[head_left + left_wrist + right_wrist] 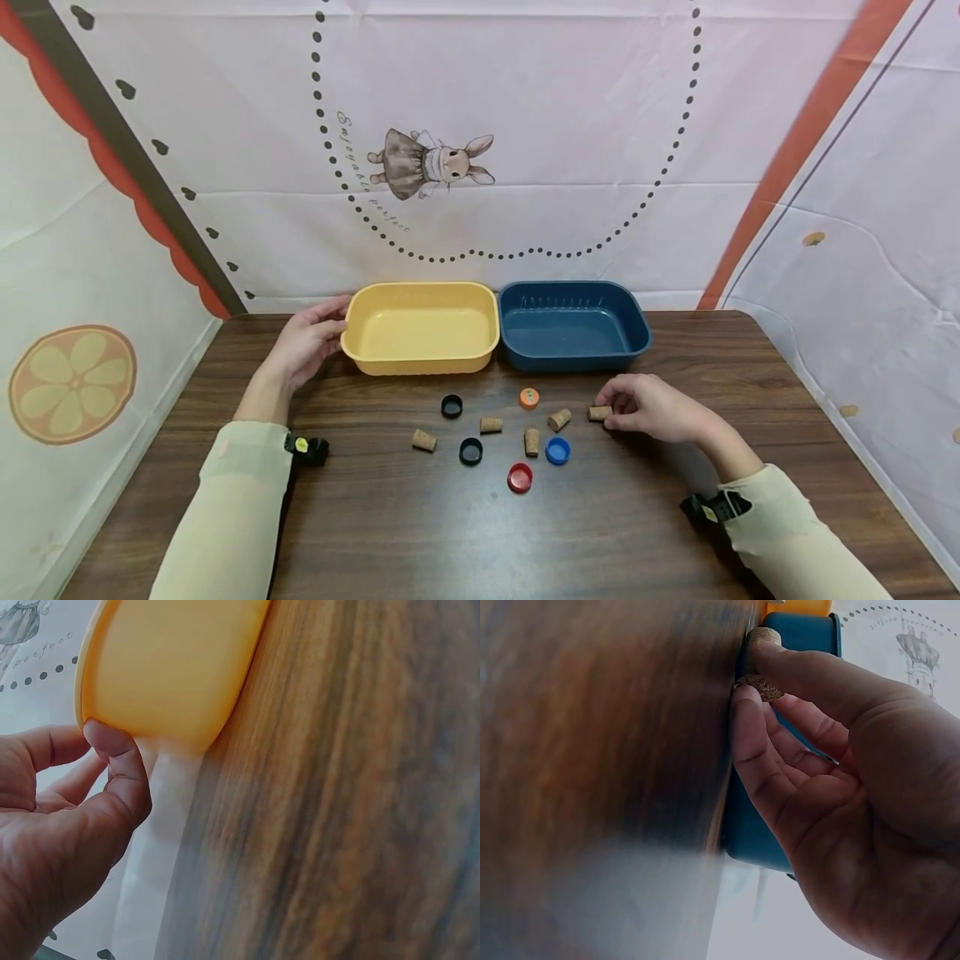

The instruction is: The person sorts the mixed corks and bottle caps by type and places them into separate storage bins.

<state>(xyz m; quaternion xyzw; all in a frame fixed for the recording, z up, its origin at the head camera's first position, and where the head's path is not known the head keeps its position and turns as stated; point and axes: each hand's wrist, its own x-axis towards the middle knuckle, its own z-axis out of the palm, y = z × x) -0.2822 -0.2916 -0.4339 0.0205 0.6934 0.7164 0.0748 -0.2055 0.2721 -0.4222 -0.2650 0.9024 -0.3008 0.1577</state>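
Observation:
At the right, my right hand [656, 407] pinches a cork [599, 412] between thumb and fingertips, low over the wooden table. In the right wrist view, the thumb and a finger sit against this cork [765, 688]. My left hand [309, 340] is at the left end of a yellow basin [420, 367]. Its thumb tip touches the rim of the basin [161, 667] in the left wrist view, while the other fingers are partly hidden. Left of the held cork lie several more corks, among them a tilted one [559, 419] and another [423, 440] farther left.
A dark blue basin [573, 364] stands against the yellow one's right side. Bottle caps lie among the corks: black [452, 407], another black one [471, 452], orange [529, 398], blue [558, 451] and red [520, 477]. A printed cloth [570, 125] hangs behind the table.

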